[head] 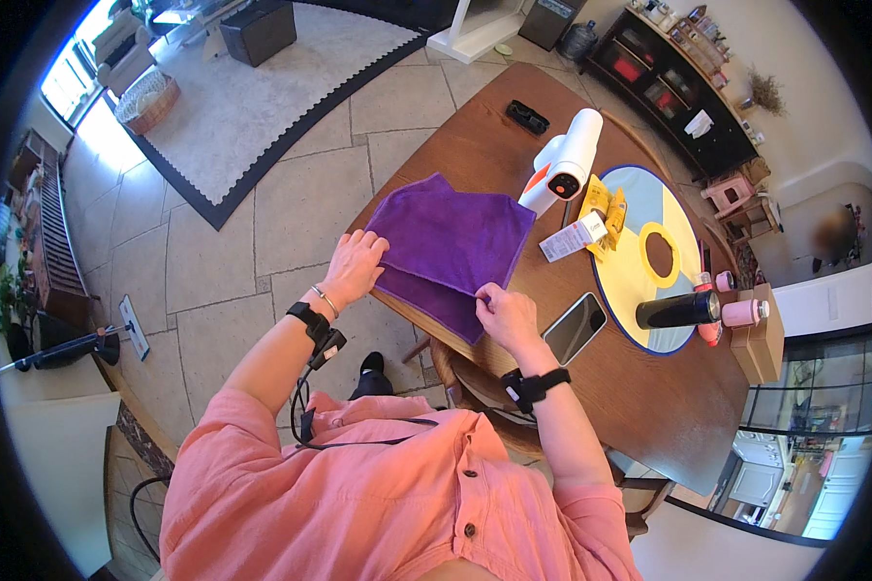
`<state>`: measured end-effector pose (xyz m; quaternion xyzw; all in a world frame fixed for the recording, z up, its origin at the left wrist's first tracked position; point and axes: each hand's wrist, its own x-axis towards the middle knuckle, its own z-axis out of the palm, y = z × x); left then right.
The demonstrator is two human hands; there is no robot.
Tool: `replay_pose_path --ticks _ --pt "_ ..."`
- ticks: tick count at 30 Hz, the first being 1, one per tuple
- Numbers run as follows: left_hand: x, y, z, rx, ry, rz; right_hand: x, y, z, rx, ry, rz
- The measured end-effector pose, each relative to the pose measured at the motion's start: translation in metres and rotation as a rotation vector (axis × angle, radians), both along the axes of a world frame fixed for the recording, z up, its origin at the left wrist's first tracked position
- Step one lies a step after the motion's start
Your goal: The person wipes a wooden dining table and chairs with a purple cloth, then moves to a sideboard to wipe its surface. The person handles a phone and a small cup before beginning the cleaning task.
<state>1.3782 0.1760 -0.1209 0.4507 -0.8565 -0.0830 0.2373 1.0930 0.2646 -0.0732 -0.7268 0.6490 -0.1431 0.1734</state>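
A purple cloth (pixel 447 236) lies partly folded over the near left edge of a wooden table (pixel 647 407). My left hand (pixel 356 265) is at the cloth's left corner, fingertips on its border. With the thumb and fingers of my right hand (pixel 507 316) I pinch the folded edge at the near right. A lower layer of the cloth shows below that fold. Right of my right hand lies a smartphone (pixel 575 328) with a dark screen. Just beyond the cloth stands a white and orange handheld appliance (pixel 567 160).
A round mat (pixel 628 290) with a yellow ring bears a black bottle (pixel 676 311). Yellow packets (pixel 604 210) and a small white box (pixel 572 237) lie beside it. A pink bottle (pixel 745 313) and a cardboard box (pixel 759 348) are at the right. A wooden chair (pixel 472 381) stands under the near edge.
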Motion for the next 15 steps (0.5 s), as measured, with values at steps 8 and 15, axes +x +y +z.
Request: replay_pose_path --ticks 8,15 --pt "0.010 0.000 0.006 -0.121 0.040 -0.026 0.002 0.024 0.027 -0.061 -0.049 0.118" --pt "0.022 0.022 -0.006 0.000 -0.047 -0.126 0.002 0.039 -0.007 0.109 0.070 0.131"
